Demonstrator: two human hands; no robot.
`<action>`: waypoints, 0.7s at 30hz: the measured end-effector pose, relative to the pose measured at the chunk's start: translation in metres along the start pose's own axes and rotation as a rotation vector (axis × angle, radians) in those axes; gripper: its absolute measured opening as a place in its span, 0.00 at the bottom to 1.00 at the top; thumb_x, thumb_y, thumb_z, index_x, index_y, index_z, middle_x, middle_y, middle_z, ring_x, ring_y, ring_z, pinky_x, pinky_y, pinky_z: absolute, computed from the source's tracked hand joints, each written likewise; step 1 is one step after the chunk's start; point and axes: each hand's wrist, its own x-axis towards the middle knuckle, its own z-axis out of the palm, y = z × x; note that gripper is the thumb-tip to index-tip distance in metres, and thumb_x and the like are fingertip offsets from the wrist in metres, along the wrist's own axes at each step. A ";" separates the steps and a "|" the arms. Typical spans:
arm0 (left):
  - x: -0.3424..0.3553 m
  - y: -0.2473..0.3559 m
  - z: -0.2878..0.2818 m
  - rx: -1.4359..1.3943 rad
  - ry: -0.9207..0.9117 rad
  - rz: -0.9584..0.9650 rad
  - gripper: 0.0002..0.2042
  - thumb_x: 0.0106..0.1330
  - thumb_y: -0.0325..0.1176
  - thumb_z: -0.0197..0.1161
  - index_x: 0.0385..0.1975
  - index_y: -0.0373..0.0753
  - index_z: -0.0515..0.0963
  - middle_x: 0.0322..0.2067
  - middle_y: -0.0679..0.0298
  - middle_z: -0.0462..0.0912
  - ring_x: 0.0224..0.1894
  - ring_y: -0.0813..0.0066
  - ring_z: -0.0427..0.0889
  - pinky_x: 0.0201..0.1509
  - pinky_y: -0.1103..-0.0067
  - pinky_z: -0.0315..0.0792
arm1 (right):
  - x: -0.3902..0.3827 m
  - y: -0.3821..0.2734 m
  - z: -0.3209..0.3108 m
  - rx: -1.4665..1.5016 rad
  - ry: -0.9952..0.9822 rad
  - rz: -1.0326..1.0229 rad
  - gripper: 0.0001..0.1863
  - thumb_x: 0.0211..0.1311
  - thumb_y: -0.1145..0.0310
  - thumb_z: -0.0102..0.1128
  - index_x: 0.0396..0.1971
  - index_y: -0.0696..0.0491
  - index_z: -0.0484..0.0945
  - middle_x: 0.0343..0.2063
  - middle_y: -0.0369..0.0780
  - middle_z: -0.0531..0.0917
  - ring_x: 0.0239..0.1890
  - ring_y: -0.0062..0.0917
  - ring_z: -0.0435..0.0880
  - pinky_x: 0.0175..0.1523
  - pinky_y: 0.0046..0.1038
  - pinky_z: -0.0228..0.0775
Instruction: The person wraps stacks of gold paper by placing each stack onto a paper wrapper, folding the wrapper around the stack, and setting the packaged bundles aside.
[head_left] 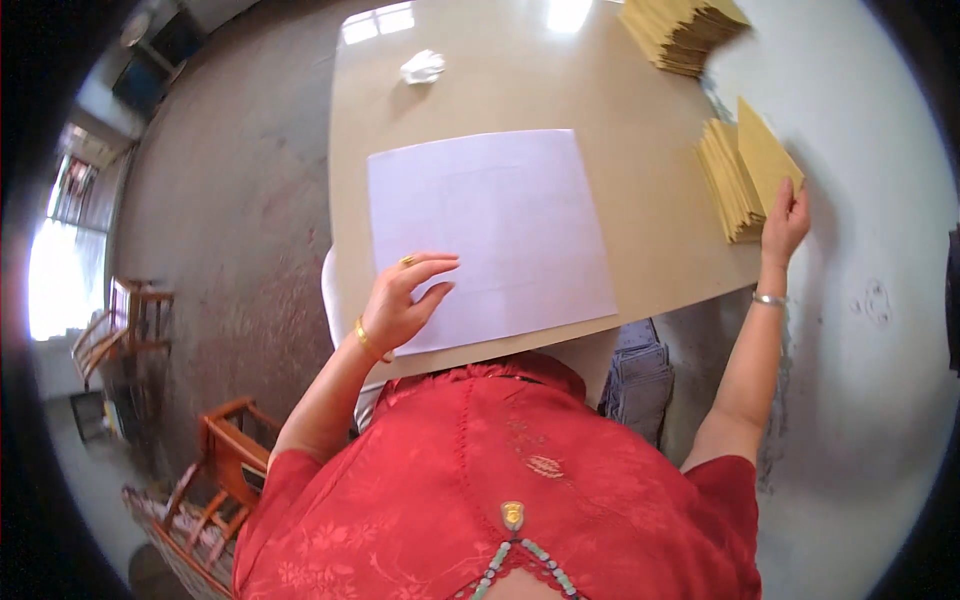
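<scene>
A large white paper sheet [490,230] lies flat on the table in front of me. Over its lower left part is my left hand [408,295], fingers apart and slightly bent, with nothing in them; whether it touches the paper I cannot tell. My right hand [786,225] reaches to the right table edge by the wall. Its fingers pinch the near corner of a yellow kraft-paper envelope [766,158], which is tilted up beside a stack of similar yellow envelopes [728,185].
A taller yellow stack [682,35] stands at the table's far right corner. A crumpled white paper [422,67] lies at the far left of the tabletop [520,85]. Grey bundles [640,385] sit below the near edge. A wooden chair [235,450] stands at lower left; the wall [860,250] borders the right.
</scene>
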 end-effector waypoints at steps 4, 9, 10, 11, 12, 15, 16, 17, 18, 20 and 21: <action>-0.011 0.002 -0.004 -0.095 -0.035 -0.082 0.12 0.58 0.23 0.64 0.43 0.37 0.80 0.44 0.58 0.83 0.46 0.63 0.81 0.50 0.74 0.73 | -0.039 -0.100 0.045 -0.034 -0.126 -0.151 0.11 0.66 0.63 0.56 0.37 0.56 0.78 0.22 0.42 0.80 0.24 0.29 0.79 0.30 0.29 0.70; -0.009 -0.006 0.005 -0.115 -0.024 -0.047 0.13 0.59 0.26 0.63 0.44 0.39 0.80 0.41 0.58 0.83 0.41 0.62 0.81 0.41 0.76 0.75 | -0.099 -0.198 0.083 -0.004 -0.349 -0.638 0.10 0.59 0.73 0.55 0.40 0.52 0.79 0.35 0.40 0.83 0.34 0.28 0.83 0.34 0.30 0.72; -0.007 -0.009 0.007 -0.130 -0.080 -0.086 0.15 0.61 0.27 0.62 0.49 0.38 0.78 0.44 0.57 0.82 0.41 0.66 0.82 0.41 0.77 0.76 | -0.109 -0.210 0.088 0.041 -0.351 -0.692 0.11 0.59 0.74 0.54 0.42 0.53 0.79 0.39 0.41 0.83 0.38 0.28 0.83 0.37 0.29 0.73; -0.006 -0.012 0.009 -0.126 -0.074 -0.088 0.15 0.61 0.27 0.62 0.49 0.38 0.78 0.44 0.57 0.82 0.41 0.66 0.82 0.41 0.77 0.76 | -0.122 -0.219 0.095 0.093 -0.354 -0.749 0.13 0.58 0.75 0.53 0.43 0.54 0.79 0.42 0.41 0.83 0.42 0.29 0.84 0.39 0.28 0.73; -0.004 -0.014 0.013 -0.316 -0.081 -0.223 0.18 0.64 0.28 0.60 0.55 0.37 0.73 0.48 0.57 0.80 0.45 0.69 0.81 0.47 0.77 0.75 | -0.136 -0.227 0.097 0.111 -0.424 -0.727 0.14 0.58 0.74 0.53 0.44 0.54 0.79 0.45 0.42 0.83 0.45 0.30 0.83 0.42 0.28 0.73; 0.005 -0.021 0.018 -0.682 -0.058 -0.467 0.24 0.68 0.29 0.57 0.63 0.35 0.62 0.51 0.57 0.77 0.46 0.72 0.80 0.49 0.77 0.77 | -0.179 -0.233 0.103 0.086 -0.576 -0.814 0.16 0.57 0.72 0.56 0.46 0.56 0.78 0.47 0.44 0.82 0.49 0.33 0.82 0.48 0.31 0.73; 0.008 -0.023 0.018 -0.855 -0.033 -0.574 0.27 0.69 0.30 0.56 0.66 0.34 0.56 0.51 0.56 0.76 0.45 0.72 0.80 0.46 0.77 0.78 | -0.190 -0.233 0.105 0.090 -0.577 -0.818 0.16 0.57 0.72 0.56 0.46 0.56 0.78 0.47 0.44 0.82 0.49 0.33 0.82 0.48 0.31 0.73; 0.011 -0.024 0.018 -0.858 -0.029 -0.574 0.27 0.69 0.30 0.56 0.66 0.34 0.56 0.51 0.56 0.76 0.45 0.72 0.80 0.46 0.77 0.78 | -0.198 -0.233 0.105 0.151 -0.653 -0.793 0.16 0.57 0.70 0.57 0.47 0.56 0.78 0.47 0.45 0.82 0.50 0.34 0.81 0.49 0.32 0.72; 0.013 -0.025 0.017 -0.884 -0.017 -0.609 0.28 0.68 0.28 0.56 0.66 0.34 0.54 0.48 0.56 0.76 0.43 0.72 0.81 0.42 0.77 0.79 | -0.202 -0.233 0.105 0.210 -0.730 -0.766 0.17 0.58 0.67 0.58 0.47 0.56 0.78 0.47 0.45 0.81 0.51 0.35 0.80 0.51 0.33 0.71; 0.014 -0.026 0.018 -0.914 0.005 -0.646 0.30 0.67 0.26 0.56 0.67 0.34 0.52 0.46 0.55 0.77 0.40 0.72 0.81 0.38 0.78 0.80 | -0.199 -0.237 0.099 0.244 -0.789 -0.747 0.18 0.59 0.64 0.59 0.48 0.55 0.78 0.49 0.47 0.80 0.54 0.36 0.78 0.53 0.34 0.69; 0.014 -0.027 0.020 -0.811 0.006 -0.597 0.30 0.66 0.24 0.57 0.66 0.34 0.53 0.44 0.56 0.77 0.38 0.73 0.81 0.35 0.79 0.80 | -0.197 -0.236 0.097 0.275 -0.844 -0.721 0.20 0.59 0.60 0.60 0.49 0.55 0.78 0.51 0.48 0.79 0.56 0.37 0.76 0.56 0.35 0.67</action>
